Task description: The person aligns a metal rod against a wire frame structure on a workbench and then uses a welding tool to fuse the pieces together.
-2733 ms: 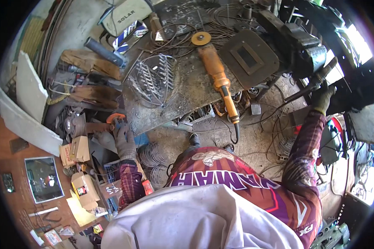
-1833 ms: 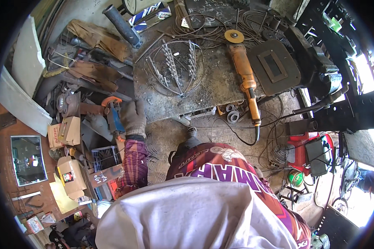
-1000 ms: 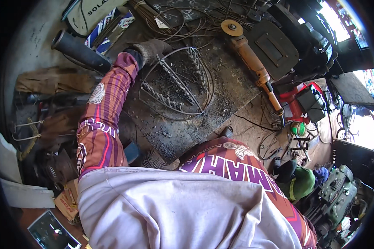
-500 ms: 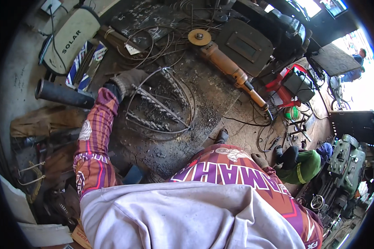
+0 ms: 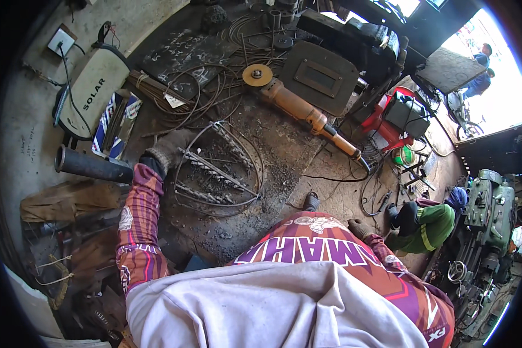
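Left hand, gloved, seemingly closed on the wire frame atop the sooty workbench.

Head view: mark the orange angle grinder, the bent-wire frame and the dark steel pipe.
orange angle grinder (image 5: 298, 107), head view, on its body.
bent-wire frame (image 5: 217, 174), head view, on a twisted bar.
dark steel pipe (image 5: 93, 166), head view, mid-length.

An orange angle grinder lies on the dark workbench beside a welding mask; a black pipe rests at the left, and a person in green crouches on the floor.
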Motion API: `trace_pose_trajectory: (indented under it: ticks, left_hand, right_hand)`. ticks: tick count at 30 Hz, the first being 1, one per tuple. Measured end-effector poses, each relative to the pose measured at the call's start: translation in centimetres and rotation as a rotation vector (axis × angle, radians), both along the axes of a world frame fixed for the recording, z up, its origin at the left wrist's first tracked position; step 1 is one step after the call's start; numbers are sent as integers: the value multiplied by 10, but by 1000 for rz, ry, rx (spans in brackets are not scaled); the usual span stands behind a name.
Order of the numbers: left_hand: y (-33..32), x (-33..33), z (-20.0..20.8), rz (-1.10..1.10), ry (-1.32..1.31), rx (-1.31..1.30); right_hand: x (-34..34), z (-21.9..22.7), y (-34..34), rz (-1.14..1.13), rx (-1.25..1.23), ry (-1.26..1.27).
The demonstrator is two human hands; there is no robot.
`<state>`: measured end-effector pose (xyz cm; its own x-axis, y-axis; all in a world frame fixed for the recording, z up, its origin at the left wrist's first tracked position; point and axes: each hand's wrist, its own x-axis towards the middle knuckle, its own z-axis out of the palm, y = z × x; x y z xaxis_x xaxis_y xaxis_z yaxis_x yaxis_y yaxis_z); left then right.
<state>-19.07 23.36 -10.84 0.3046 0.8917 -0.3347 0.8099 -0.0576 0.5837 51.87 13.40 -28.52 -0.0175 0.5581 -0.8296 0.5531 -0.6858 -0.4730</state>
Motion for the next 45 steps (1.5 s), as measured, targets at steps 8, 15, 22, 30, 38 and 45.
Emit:
trace_pose_trajectory:
  ticks: [8,15,22,30,38,45]
  left_hand:
    - [-26,-3,0,-103,198,374]
    - [-43,-8,8,285,181,248]
    - [-130,23,56,837,-567,586]
    - [-165,218,57,386,-885,428]
    - [-169,263,36,788,-1358,-183]
    - [-177,279,9,746,-1315,9]
  right_hand:
    - [-2,-19,5,-188,-86,63]
    - [-11,-22,13,-155,-43,17]
    - [-111,125,48,459,147,-254]
    - [-214,234,67,667,543,342]
    - [-283,262,65,1133,984,607]
    - [-285,254,51,1097,1042,510]
